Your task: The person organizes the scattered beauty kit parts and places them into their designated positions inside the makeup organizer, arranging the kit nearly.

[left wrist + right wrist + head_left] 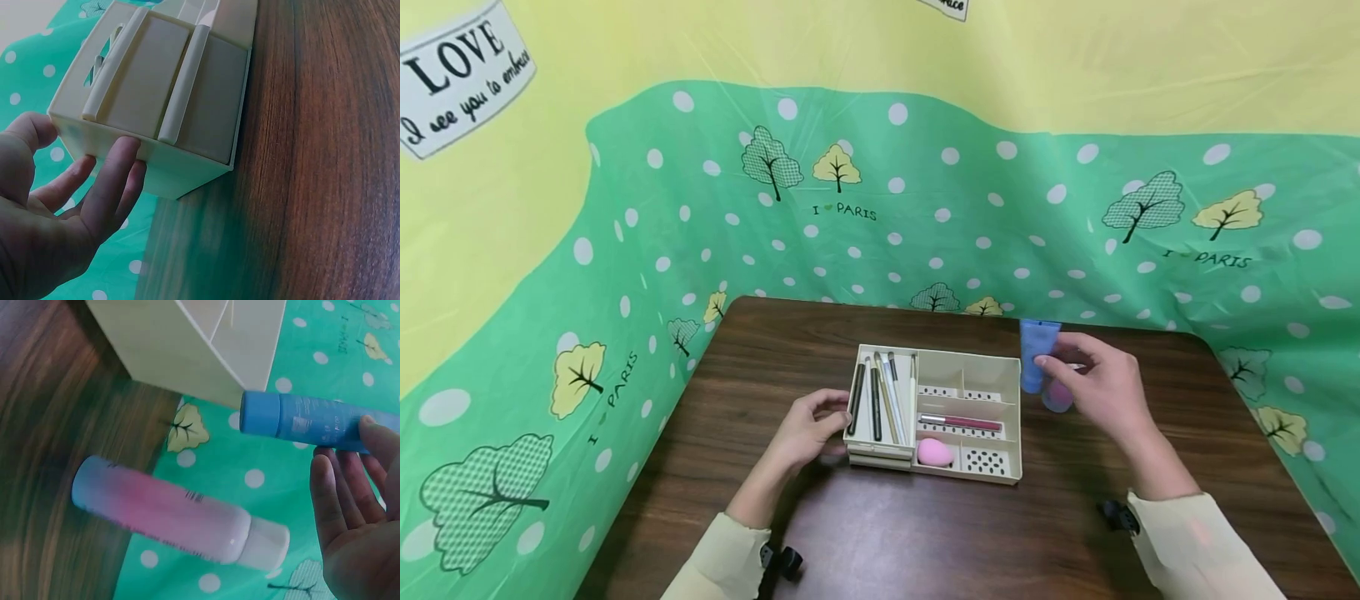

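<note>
In the head view my left hand [805,429] rests its fingers against the left side of a cream makeup organizer [940,364]. The left wrist view shows its thumb at the upper edge and fingertips on the wall, beside two stacked drawer fronts [147,75]. My right hand [1105,383] pinches a blue squeeze tube [1039,340] between thumb and fingers, cap down, just off the organizer's back right corner. A pink and blue bottle [162,512] with a white cap stands on the table close to this hand, partly hidden behind it in the head view.
Several makeup brushes [877,404] lie in the organizer's left tray. A lip gloss tube [962,422] occupies the middle right compartment, and a pink makeup sponge [935,452] the front one. Dark wooden table [880,533] lies beneath; a green and yellow printed cloth [850,242] hangs around it.
</note>
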Demonstrator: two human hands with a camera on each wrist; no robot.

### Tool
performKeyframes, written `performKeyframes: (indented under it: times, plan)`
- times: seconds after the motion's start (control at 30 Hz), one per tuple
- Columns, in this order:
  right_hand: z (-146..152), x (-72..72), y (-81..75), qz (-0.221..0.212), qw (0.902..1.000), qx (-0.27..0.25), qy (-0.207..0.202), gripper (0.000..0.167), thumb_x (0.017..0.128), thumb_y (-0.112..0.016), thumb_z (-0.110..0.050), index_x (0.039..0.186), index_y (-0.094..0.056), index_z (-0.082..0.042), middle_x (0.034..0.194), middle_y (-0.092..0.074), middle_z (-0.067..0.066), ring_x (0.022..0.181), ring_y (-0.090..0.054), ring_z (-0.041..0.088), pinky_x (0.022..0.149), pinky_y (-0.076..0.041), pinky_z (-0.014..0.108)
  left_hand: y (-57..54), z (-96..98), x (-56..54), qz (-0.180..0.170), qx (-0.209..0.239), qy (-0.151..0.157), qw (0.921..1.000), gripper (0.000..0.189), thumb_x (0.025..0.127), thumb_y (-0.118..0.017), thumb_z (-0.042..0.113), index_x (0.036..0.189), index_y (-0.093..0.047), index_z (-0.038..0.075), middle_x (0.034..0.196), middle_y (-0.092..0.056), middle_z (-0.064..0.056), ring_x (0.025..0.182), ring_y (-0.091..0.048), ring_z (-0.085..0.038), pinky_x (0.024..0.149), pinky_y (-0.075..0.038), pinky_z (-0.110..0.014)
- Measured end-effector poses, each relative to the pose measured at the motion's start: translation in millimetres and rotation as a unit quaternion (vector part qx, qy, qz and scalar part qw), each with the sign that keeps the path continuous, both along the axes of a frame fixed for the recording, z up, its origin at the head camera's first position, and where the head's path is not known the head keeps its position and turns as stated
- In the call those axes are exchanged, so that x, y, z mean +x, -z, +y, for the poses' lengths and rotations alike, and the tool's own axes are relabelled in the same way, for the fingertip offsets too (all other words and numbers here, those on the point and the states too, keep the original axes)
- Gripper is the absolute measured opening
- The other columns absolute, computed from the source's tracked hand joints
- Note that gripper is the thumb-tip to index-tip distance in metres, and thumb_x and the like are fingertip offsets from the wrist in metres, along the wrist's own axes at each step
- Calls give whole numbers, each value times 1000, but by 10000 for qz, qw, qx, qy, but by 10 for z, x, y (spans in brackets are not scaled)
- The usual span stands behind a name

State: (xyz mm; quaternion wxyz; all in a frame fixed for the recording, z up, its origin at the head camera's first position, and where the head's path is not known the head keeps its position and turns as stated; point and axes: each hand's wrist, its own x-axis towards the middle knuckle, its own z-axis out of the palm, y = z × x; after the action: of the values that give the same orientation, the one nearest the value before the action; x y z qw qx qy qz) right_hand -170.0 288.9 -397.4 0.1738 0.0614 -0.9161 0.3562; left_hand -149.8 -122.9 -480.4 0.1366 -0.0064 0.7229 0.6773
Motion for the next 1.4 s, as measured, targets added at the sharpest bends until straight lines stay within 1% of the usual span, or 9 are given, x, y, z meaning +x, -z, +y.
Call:
performKeyframes:
  times: [0.07, 0.2, 0.37, 0.57, 0.7, 0.93, 1.13, 1.27, 1.4]
  plan:
    - [-56, -21, 0, 136, 9998, 7, -128, 30, 89, -82, -21, 115, -75, -9, 100, -77, 12, 78, -61, -9, 63, -52, 3, -3, -2, 2, -6, -9, -4, 10000, 43, 91, -65, 5, 133, -61, -2, 122, -64, -21, 98, -66, -19, 73, -66, -59]
    - [-155, -51, -18, 333, 9991, 34, -266, 28, 86, -85, -18, 112, -76, -10, 95, -77, 8, 76, -62, -3, 63, -50, 2, -7, -5, 3, -15, -26, -11, 10000, 43, 91, -65, 5, 132, -62, -2, 122, -64, -21, 98, -66, -19, 74, -66, -60]
    - [-262, -84, -53, 346, 9983, -113, -455, 27, 86, -85, -18, 110, -77, -10, 96, -77, 8, 76, -64, -4, 66, -51, 2, 1, 2, 0, -21, -25, -18, 10000, 43, 90, -65, 5, 132, -62, -2, 122, -64, -21, 98, -66, -19, 75, -66, -60]
    - [-395, -142, -35, 93, 9979, -132, -619, 25, 89, -82, -21, 109, -75, -9, 97, -77, 9, 82, -71, 17, 67, -53, 5, 16, 7, -1, -3, -25, -9, 10000, 42, 90, -65, 5, 132, -62, -2, 121, -64, -21, 97, -66, -18, 74, -66, -60]
    - [-481, -177, 15, -23, 9976, -191, -667, 23, 88, -82, -20, 107, -74, -9, 96, -77, 8, 83, -72, 23, 67, -55, 8, 17, 5, 1, 4, -26, -13, 10000, 43, 90, -65, 5, 132, -62, -3, 121, -64, -21, 97, -66, -19, 74, -66, -60]
    - [-604, -232, 152, -164, 9959, -479, -747, 22, 88, -82, -19, 106, -72, -9, 96, -76, 9, 81, -73, 22, 67, -58, 13, 15, 14, 1, -30, -50, -20, 10000, 42, 90, -65, 4, 132, -62, -2, 121, -65, -21, 98, -66, -19, 75, -65, -61]
    - [-672, -260, 278, -263, 9940, -778, -723, 22, 87, -83, -16, 104, -72, -7, 95, -76, 13, 83, -76, 27, 66, -60, 15, 17, 11, -1, -34, -41, 3, 10000, 43, 90, -65, 4, 133, -61, -3, 122, -64, -21, 98, -66, -19, 75, -65, -61]
    - [-709, -281, 356, -491, 9908, -1007, -760, 22, 87, -83, -14, 103, -71, -5, 97, -76, 16, 86, -77, 29, 65, -62, 18, 15, 6, -1, -26, -33, -11, 10000, 43, 91, -64, 5, 133, -61, -3, 122, -64, -21, 97, -66, -19, 75, -66, -60]
    - [-730, -302, 433, -706, 9890, -1048, -763, 22, 88, -82, -14, 104, -71, -3, 101, -76, 18, 88, -77, 29, 68, -66, 24, 18, 7, -3, -37, -26, -20, 10000, 43, 91, -64, 4, 133, -61, -3, 122, -64, -21, 97, -66, -18, 75, -65, -60]
